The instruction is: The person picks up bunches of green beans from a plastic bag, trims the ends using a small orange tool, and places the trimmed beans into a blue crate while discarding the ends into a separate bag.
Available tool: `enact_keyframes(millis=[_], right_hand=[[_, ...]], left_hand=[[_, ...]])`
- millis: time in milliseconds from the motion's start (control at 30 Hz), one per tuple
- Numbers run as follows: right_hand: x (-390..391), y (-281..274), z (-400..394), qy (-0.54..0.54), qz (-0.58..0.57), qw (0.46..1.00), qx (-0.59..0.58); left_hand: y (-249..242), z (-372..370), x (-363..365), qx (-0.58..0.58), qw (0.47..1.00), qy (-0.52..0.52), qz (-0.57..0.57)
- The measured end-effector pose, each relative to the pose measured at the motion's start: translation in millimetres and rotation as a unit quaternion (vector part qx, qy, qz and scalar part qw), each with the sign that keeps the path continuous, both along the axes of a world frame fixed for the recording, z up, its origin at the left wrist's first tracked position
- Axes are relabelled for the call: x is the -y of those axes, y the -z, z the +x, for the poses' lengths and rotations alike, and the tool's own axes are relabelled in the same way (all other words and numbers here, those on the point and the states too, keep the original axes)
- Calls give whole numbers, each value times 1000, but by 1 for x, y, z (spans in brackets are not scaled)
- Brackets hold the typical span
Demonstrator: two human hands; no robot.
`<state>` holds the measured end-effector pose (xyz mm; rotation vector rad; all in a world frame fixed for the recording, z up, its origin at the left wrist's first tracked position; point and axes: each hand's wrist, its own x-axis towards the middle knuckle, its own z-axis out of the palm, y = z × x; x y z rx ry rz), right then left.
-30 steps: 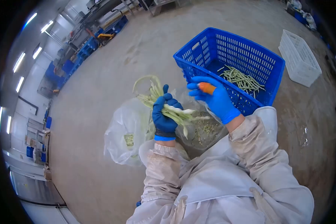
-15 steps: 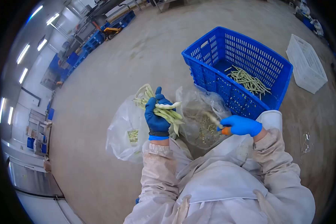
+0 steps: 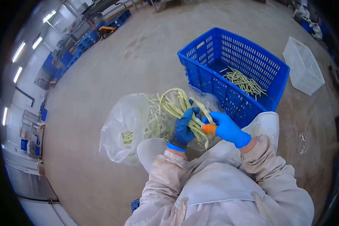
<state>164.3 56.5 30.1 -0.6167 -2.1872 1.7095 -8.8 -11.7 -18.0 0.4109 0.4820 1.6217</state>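
My left hand [image 3: 184,128], in a dark blue glove, is closed around a bunch of long green beans [image 3: 174,106]. The beans stick out past both sides of the fist. Close against it, my right hand [image 3: 228,128] in a bright blue glove grips a small knife by its orange handle [image 3: 209,129]; its blade is mostly hidden among the beans. One pale bean [image 3: 203,109] stands up between the right fingers and the bunch. Below the hands, a clear plastic bag [image 3: 211,101] is partly covered by them. Another bag [image 3: 118,120], holding many beans, lies to the left.
A blue perforated crate [image 3: 229,88] with a heap of cut beans [image 3: 245,81] stands ahead on the right. Beyond it sits a white crate [image 3: 303,66]. Blue pallets [image 3: 88,41] and a pallet jack [image 3: 107,31] are far left. People [image 3: 304,13] sit at the far right.
My right hand has moved left and up to meet the bunch, bringing the knife to the beans. My left hand has shifted right with the beans. The view has turned slightly.
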Motion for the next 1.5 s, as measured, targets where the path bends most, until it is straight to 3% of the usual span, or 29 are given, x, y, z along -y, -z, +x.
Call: enact_keyframes(millis=[67, 100, 167, 200, 267, 300, 367, 500, 667, 767, 833, 867, 933, 967, 1033, 1067, 1100, 1133, 1167, 1200, 1267, 1367, 1500], right_hand=[[11, 12, -8, 131, -105, 976, -135], [9, 18, -8, 131, -105, 977, -134], [7, 22, -7, 135, 54, 989, -30], [8, 19, -5, 136, 54, 989, -28], [8, 11, -1, 89, -62, 993, -42], [6, 11, 1, 88, -61, 993, -40], [-1, 14, 8, 168, -132, 974, -71], [-6, 22, 9, 166, -106, 970, -145], [-1, 41, -12, 221, -265, 921, -181], [7, 65, -23, 272, -310, 889, -199], [15, 62, -26, 270, -342, 878, -198], [12, 62, -24, 271, -342, 878, -198], [2, 61, -17, 241, -260, 929, -101], [-5, 58, -14, 241, -260, 930, -101], [-22, 48, -6, 292, -50, 913, -279], [-31, 40, 3, 294, -51, 914, -277], [-44, 26, 13, 225, 108, 946, -206], [-54, 11, 19, 148, 265, 944, -129], [-58, -2, 19, 117, 315, 936, -104], [-65, -6, 18, 118, 316, 936, -104], [-77, -11, 18, -29, 341, 938, -59], [-78, -17, 14, -72, 348, 935, 6], [-80, -12, 11, -90, 407, 909, -12]], left_hand=[[-5, 10, 4, -45, 999, -5, 10], [-8, 13, 4, -53, 998, -1, 13], [0, 12, 4, -91, 996, -17, -6], [3, 11, 3, -129, 991, -34, -25], [3, 7, 5, -108, 993, -35, -17], [0, 5, 7, -87, 995, -36, -10], [-8, 3, 10, -67, 997, -30, -17], [-4, 9, 10, -65, 998, -3, -20], [-1, 33, 8, -66, 997, 1, -33], [32, 29, 12, -122, 992, -1, -39], [60, 19, 14, -434, 898, -24, 68], [51, 19, 14, -434, 898, -23, 68], [19, 22, 15, -223, 970, 34, -91], [15, 19, 17, -223, 970, 33, -91], [10, 11, 23, -168, 972, 40, -157], [10, 6, 27, -167, 972, 41, -159], [9, 2, 29, -168, 970, 52, -168], [6, -2, 30, -170, 968, 63, -174], [0, -4, 32, -185, 967, 75, -156], [-4, -7, 33, -185, 967, 76, -156], [-8, -10, 35, -205, 961, 96, -157], [-7, -12, 38, -189, 962, 97, -169], [-9, -15, 39, -178, 963, 114, -170]])
